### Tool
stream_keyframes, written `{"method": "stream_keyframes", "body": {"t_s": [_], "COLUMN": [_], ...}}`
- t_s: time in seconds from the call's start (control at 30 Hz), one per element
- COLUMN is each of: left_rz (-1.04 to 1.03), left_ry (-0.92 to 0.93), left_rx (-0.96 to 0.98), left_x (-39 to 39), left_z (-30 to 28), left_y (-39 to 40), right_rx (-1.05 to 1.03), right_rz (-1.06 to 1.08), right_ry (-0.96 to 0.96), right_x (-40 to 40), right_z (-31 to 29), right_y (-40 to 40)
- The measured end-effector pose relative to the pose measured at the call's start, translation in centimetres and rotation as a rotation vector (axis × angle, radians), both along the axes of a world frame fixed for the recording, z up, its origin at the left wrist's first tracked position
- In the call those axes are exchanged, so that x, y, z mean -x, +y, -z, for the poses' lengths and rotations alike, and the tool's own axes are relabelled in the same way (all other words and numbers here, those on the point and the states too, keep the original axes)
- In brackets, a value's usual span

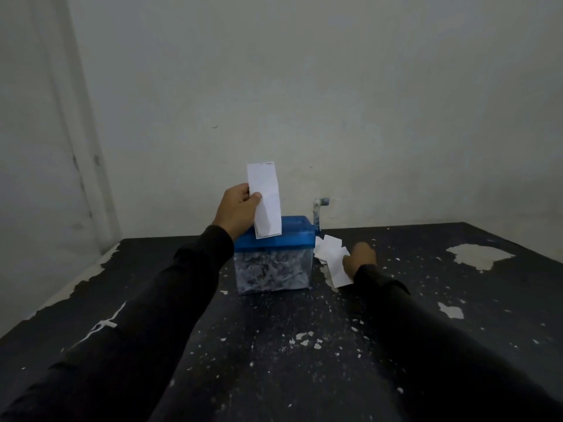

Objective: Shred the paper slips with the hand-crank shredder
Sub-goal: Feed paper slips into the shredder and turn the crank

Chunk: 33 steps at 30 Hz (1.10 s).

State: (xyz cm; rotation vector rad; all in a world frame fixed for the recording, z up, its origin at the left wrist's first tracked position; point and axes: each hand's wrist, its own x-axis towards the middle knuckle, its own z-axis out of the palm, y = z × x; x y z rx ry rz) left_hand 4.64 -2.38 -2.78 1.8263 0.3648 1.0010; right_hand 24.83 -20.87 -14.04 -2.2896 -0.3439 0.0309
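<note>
The left hand (239,210) pinches a white slip (264,200) upright over the blue-topped shredder (274,254), its clear bin packed with shreds, mid-table (274,345). The right hand (359,259) rests on loose slips (332,257) beside it; its fingers' state is unclear.

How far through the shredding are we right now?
Done: the clear bin under the blue hand-crank shredder is packed with shreds. In hand: the left hand pinches one white paper slip above the lid. Left: the right hand rests on loose white slips beside it.
</note>
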Motion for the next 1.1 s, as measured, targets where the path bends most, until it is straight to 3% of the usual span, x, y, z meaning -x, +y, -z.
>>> {"method": "stream_keyframes", "body": {"t_s": [0.17, 0.23, 0.43, 0.53, 0.6, 0.73, 1.1], "left_rz": [0.018, 0.027, 0.045, 0.059, 0.052, 0.069, 0.105], "left_ry": [-0.002, 0.003, -0.004, -0.025, -0.043, -0.085, -0.006], "left_rx": [0.004, 0.004, -0.008, -0.057, -0.107, -0.156, -0.169], "left_x": [0.0, 0.0, 0.2, 0.1, 0.1, 0.2, 0.8], "left_z": [0.0, 0.0, -1.0, -1.8, -2.6, -4.0, -0.4], "left_y": [-0.2, -0.2, -0.9, -1.2, -1.4, -2.0, -0.7], "right_rx": [0.122, 0.068, -0.584, -0.720, -0.708, -0.653, -0.600], "right_rz": [0.030, 0.040, -0.111, -0.293, -0.406, -0.646, -0.670], "right_ry": [-0.124, -0.193, -0.531, -0.656, -0.589, -0.272, -0.189], "right_x": [0.4, 0.6, 5.9, 8.8, 10.0, 11.6, 11.1], "right_z": [0.1, -0.8, -7.0, -10.3, -12.1, -15.0, -11.8], "right_y": [-0.3, -0.7, -0.3, 1.5, 3.5, 6.9, 7.3]}}
